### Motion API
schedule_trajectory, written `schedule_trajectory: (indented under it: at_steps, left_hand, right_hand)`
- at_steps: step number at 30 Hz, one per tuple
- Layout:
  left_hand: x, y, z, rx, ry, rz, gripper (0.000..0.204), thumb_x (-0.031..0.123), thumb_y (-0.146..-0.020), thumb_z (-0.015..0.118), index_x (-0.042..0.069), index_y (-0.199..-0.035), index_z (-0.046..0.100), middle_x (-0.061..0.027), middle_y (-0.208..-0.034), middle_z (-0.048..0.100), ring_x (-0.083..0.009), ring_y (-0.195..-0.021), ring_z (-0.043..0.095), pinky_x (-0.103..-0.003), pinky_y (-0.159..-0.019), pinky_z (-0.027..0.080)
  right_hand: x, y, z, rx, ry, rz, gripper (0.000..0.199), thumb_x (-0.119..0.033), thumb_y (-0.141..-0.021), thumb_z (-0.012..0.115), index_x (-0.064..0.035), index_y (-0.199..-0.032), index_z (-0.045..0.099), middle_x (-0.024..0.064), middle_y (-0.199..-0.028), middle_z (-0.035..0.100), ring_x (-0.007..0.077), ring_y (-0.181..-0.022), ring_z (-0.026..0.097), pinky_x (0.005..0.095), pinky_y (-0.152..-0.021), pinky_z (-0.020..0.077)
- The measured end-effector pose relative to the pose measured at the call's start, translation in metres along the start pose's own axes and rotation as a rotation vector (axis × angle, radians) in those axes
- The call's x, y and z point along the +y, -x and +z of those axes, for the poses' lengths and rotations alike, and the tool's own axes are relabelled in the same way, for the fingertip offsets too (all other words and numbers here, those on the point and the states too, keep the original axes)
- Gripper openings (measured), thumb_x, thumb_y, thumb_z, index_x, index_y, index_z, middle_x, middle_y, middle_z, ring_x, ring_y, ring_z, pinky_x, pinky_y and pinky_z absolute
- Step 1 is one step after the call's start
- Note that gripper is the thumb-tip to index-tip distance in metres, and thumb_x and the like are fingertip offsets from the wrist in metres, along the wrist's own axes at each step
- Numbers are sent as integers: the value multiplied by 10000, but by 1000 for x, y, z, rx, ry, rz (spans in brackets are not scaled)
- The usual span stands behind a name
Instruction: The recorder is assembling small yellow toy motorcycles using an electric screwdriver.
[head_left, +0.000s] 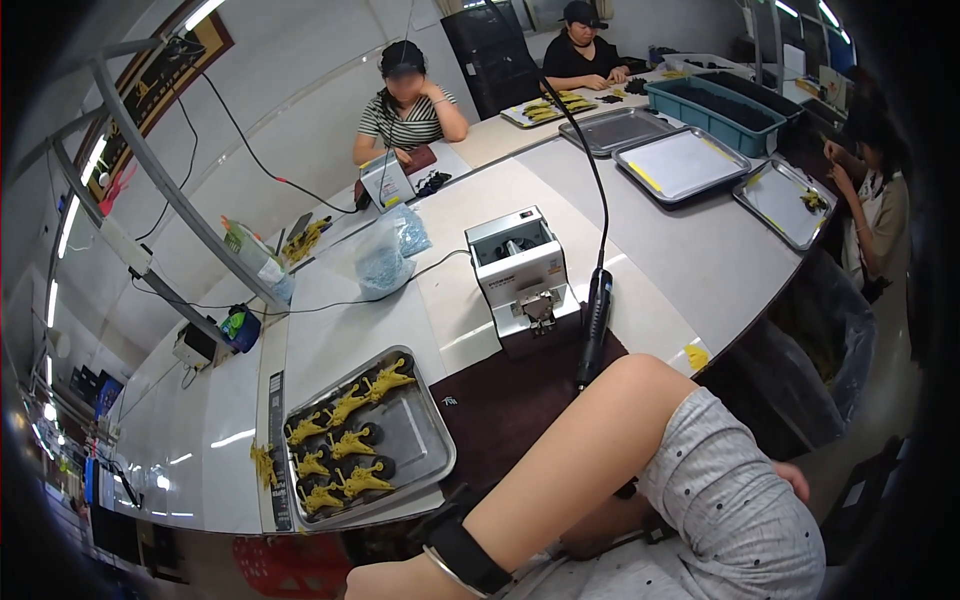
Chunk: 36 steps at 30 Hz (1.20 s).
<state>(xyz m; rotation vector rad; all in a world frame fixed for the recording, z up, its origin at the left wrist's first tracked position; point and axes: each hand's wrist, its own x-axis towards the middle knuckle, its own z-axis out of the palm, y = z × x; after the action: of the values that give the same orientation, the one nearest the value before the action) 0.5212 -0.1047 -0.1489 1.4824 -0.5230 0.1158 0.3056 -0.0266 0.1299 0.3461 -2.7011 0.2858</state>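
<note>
My right arm, in a grey dotted sleeve, folds across in front of me with the elbow over the table edge. At the lower edge, my right hand (385,582) is mostly cut off, below a black wrist strap (470,545); its fingers do not show. Past the sleeve, a bit of skin (793,481) may be my left hand, mostly hidden. Nearest is a metal tray (425,440) with several yellow figure-shaped parts (350,441) on dark pieces. A silver screw feeder (520,275) stands behind a dark maroon mat (490,405). Beside it hangs a black electric screwdriver (597,315).
A clear bag of blue bits (385,265) lies left of the feeder, whose cable crosses the table. A grey metal post (165,185) rises at left. Trays (680,165) and a teal bin (715,112) stand at far right. Several people sit around the table.
</note>
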Motion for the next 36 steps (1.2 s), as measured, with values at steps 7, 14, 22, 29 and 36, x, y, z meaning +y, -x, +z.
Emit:
schedule_trajectory:
  at_steps: [7,14,22,29,36]
  left_hand:
    - [7,2,-5,-63,14,-73,319,189,-895,542,8,-1157,568,-125,-1026,647,-186,-886,613,-345,-799,484]
    - [19,1,-11,-140,29,-137,308,196,-895,541,1,-1130,584,-123,-1001,655,-184,-874,613,-344,-791,483]
    - [39,1,-17,-212,66,-200,301,205,-895,540,-7,-1099,603,-121,-973,663,-182,-861,613,-343,-783,481]
    - [60,11,-25,-242,121,-256,299,213,-895,539,-15,-1071,619,-119,-948,670,-181,-849,613,-343,-775,480]
    - [88,11,-42,-233,202,-273,301,220,-895,538,-22,-1044,635,-117,-923,678,-179,-838,613,-342,-768,479]
  right_hand:
    - [-9,7,-18,11,21,20,200,-193,-747,562,-58,-714,707,121,-695,672,283,-657,656,393,-585,512]
    - [-5,12,-32,-92,-113,59,242,-207,-746,551,-15,-758,698,176,-755,671,331,-716,652,422,-652,513]
    - [1,33,-17,53,-149,80,248,-231,-749,550,-18,-718,674,160,-686,652,330,-645,636,432,-596,502]
    - [3,118,4,104,-152,447,200,-187,-766,576,-33,-867,499,91,-796,562,264,-758,596,366,-577,496]
    - [38,242,-43,726,-21,1129,232,-95,-727,663,-54,-951,619,96,-823,616,241,-707,624,333,-605,518]
